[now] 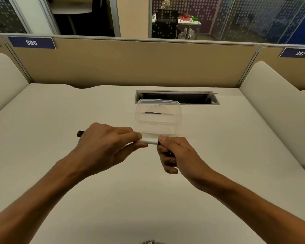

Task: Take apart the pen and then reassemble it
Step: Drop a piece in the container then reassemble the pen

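Just in front of the clear tub [158, 117], above the tabletop [60, 111], both hands hold the pen [147, 142] level. The left hand [104, 143] is closed around the pen's left part, with a dark end sticking out past it. The right hand [173, 154] pinches the other end, probably a dark tip. Inside the tub lies a thin dark rod [153, 113].
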